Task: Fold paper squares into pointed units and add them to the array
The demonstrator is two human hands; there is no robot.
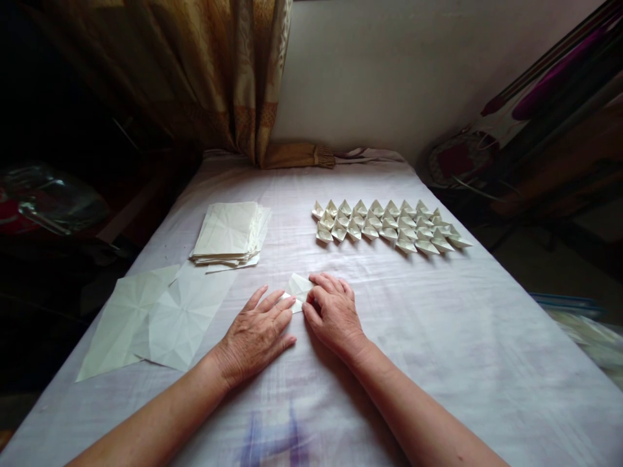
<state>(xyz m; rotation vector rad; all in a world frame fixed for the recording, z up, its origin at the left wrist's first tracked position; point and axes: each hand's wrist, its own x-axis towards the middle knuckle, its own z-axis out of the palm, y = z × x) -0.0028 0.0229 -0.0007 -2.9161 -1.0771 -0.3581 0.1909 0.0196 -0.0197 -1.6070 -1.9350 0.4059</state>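
A small, partly folded piece of white paper (298, 285) lies flat on the cloth between my hands. My left hand (257, 331) rests with fingers outstretched, their tips over the paper's left edge. At the right side, my right hand (335, 311) has its thumb and fingers curled around the paper's edge, covering that part. Beyond it to the right stand several folded paper boats (389, 224) in close rows. Left of my hands are a stack of creased paper squares (226, 228) and two loose creased sheets (182, 318) that overlap.
A pale sheet (438, 363) with purple patches covers the table. Its far edge meets a wall (370, 84) and a gold curtain (248, 78). Clear plastic wrapping (58, 201) is in the dark at left. A round patterned item (462, 159) stands beyond the right edge.
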